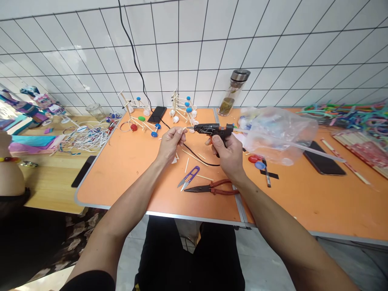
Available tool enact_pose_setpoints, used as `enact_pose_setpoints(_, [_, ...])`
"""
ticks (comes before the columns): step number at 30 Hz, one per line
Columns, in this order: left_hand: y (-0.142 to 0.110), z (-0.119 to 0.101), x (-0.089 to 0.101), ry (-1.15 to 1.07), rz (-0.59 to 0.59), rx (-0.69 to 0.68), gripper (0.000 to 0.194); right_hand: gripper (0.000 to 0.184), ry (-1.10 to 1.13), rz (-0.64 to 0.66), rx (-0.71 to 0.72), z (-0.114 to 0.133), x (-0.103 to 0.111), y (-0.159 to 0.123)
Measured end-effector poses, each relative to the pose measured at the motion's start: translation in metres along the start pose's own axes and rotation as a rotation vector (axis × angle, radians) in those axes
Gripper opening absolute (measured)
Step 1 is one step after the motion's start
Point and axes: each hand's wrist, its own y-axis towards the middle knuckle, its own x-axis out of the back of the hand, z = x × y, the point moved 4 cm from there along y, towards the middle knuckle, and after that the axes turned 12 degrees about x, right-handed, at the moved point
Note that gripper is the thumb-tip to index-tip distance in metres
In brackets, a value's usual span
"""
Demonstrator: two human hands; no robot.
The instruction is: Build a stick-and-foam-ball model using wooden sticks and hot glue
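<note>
My right hand (227, 155) grips a black hot glue gun (212, 130) with an orange trigger, its nozzle pointing left. A long translucent glue stick (321, 153) runs right from the gun's back, partly behind a clear plastic bag (279, 135). My left hand (171, 144) pinches a thin wooden toothpick (184, 129) close to the nozzle. A black power cord (200, 157) loops across the orange table (121, 173) below my hands. Under them lie purple-handled thread snips (188, 178) and red-handled needle-nose pliers (210, 188).
Toothpick models with blue, red and green caps (178, 109) stand at the table's back, near a phone (157, 114) and a glass bottle (234, 92). Another phone (323, 158) and colored strips (342, 115) lie right. A neighbor's arm (9, 169) rests left, beside paper scraps (86, 136).
</note>
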Motion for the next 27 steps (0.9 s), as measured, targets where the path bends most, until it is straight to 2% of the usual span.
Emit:
enact_pose_setpoints(11, [0.001,0.003,-0.001,-0.01,-0.009,0.067,0.041,0.05,0.018,0.006,-0.002,-0.003,0.0,0.0])
enact_pose_setpoints(19, [0.0,0.001,-0.002,-0.09,0.029,0.056,0.051,0.048,-0.04,-0.014,-0.014,-0.006,0.004,0.003])
enact_pose_setpoints(24, [0.001,-0.002,-0.001,-0.062,-0.027,0.089,0.042,0.039,-0.122,-0.059,-0.127,-0.029,0.017,0.015])
enact_pose_setpoints(27, [0.002,-0.003,0.001,-0.03,-0.049,0.089,0.04,0.051,-0.081,-0.095,-0.303,-0.056,0.025,0.019])
